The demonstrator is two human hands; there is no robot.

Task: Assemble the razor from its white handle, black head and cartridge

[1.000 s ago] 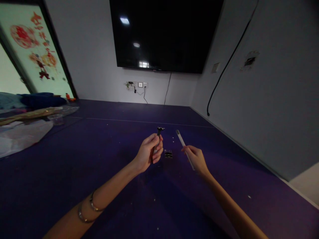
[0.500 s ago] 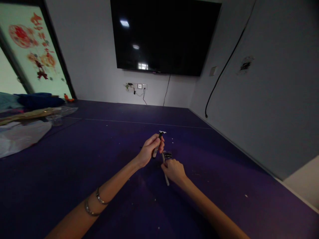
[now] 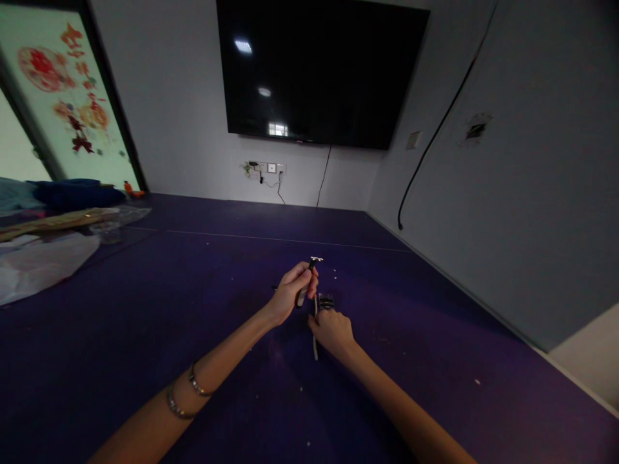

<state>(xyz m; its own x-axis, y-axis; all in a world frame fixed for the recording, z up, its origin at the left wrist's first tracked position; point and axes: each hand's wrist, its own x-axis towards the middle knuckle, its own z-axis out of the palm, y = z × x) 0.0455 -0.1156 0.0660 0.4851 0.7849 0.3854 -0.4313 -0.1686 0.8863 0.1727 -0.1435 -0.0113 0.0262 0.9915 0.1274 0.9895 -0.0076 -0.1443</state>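
Observation:
My left hand (image 3: 289, 295) is closed round the handle of a razor (image 3: 302, 294), its pale T-shaped head pointing up and away. Just below and to the right, my right hand (image 3: 333, 330) is closed on a thin pale stick (image 3: 316, 350). The stick's lower end sticks out beneath the fingers, and its upper end reaches close to my left fingertips. Whether it touches them I cannot tell. Directly beyond my right knuckles is a small dark piece with clear edges (image 3: 326, 301), partly hidden by the hand; its kind is unclear.
Pale crumbs are scattered on the dark purple surface (image 3: 193, 348). To the left lie a white plastic bag (image 3: 53, 261) and dark blue cloth (image 3: 72, 195). A large television (image 3: 324, 71) hangs on the wall ahead, and a black cable (image 3: 430, 138) runs down the right wall.
My right hand has shifted slightly left, and the stick's lower end has swung left, so it stands more upright in view. The left hand with the razor is nearly still.

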